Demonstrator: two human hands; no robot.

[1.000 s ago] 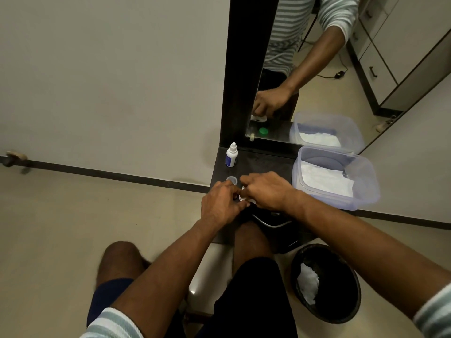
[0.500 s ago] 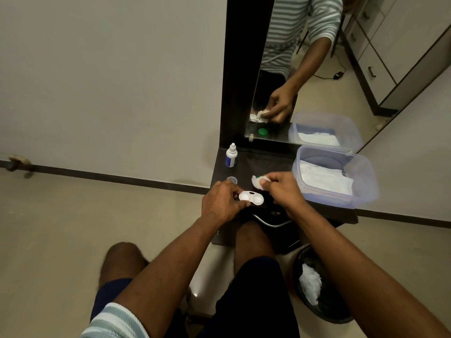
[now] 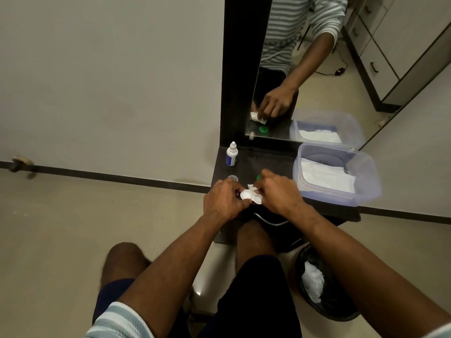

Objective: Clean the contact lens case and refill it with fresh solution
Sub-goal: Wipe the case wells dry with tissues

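My left hand (image 3: 223, 200) grips the left end of the white contact lens case (image 3: 249, 196) just above the front of the dark shelf (image 3: 268, 162). My right hand (image 3: 277, 191) pinches a small white tissue piece (image 3: 252, 187) and presses it onto the case's right well. A small white solution bottle (image 3: 232, 154) with a blue label stands upright at the shelf's back left. A pale blue cap (image 3: 232, 178) lies by my left knuckles. A green cap (image 3: 258, 177) peeks out behind my right hand.
A clear plastic box (image 3: 366, 176) holding white tissues sits on the shelf's right side. A mirror (image 3: 305, 69) rises behind the shelf. A black bin (image 3: 341, 313) with crumpled tissue stands on the floor at lower right. My knees are under the shelf.
My right hand lifted the tissue off the case half a second ago and has now brought it back down onto the right well. My left hand kept its hold on the case.
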